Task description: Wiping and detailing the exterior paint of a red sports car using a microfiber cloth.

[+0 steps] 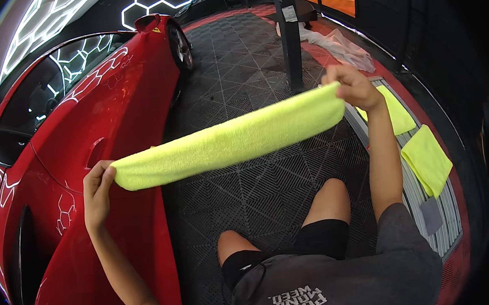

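A neon-yellow microfiber cloth (231, 140), folded into a long strip, is stretched in the air between my hands. My left hand (97, 192) pinches its left end, in front of the red car's door and rear side. Higher up on the right, my right hand (352, 87) grips the other end. The glossy red sports car (119, 131) fills the left of the view, its side window and paint reflecting hexagonal lights. The cloth hangs partly across the car's side and partly over the floor.
On the right, a ribbed metal platform (443, 228) bears one yellow cloth (394, 110), another folded yellow cloth (428, 161) and a small grey cloth (431, 216). A dark post (290, 51) stands ahead, with crumpled plastic sheeting (343, 45) beside it. Black tiles (247, 190) cover the floor.
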A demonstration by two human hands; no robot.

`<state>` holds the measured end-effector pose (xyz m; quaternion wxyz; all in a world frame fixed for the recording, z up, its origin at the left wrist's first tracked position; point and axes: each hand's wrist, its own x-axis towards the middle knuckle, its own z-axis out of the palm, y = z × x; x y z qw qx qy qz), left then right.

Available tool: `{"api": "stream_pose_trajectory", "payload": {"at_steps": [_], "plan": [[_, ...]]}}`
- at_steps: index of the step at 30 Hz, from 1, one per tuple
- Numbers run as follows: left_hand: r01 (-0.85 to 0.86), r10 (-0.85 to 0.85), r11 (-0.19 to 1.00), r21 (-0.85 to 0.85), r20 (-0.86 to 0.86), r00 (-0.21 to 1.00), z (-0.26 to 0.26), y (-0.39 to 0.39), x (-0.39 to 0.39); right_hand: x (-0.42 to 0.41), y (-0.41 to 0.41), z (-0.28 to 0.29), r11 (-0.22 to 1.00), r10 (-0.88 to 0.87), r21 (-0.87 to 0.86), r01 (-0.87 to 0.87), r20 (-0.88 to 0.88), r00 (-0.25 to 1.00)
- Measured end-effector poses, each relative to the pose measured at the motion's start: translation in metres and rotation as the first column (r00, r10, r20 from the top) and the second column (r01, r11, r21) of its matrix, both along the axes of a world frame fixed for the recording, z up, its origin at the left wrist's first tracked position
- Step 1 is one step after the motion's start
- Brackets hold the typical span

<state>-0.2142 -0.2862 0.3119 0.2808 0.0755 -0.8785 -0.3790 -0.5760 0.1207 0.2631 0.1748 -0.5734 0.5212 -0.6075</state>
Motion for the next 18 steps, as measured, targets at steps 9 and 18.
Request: {"api": "stream_pose_trajectory", "payload": {"at_steps": [9, 18], "plan": [[-0.116, 0.174, 0.923, 0.366, -0.128, 0.976, -0.05, 0.072, -0.024, 0.064, -0.049, -0.007, 0.903, -0.421, 0.053, 0.427, -0.098, 0.902], [0.0, 0.073, 0.832, 0.555, -0.108, 0.991, -0.135, 0.162, -0.02, 0.208, -0.163, -0.089, 0.961, -0.223, 0.038, 0.275, -0.485, 0.846]]}}
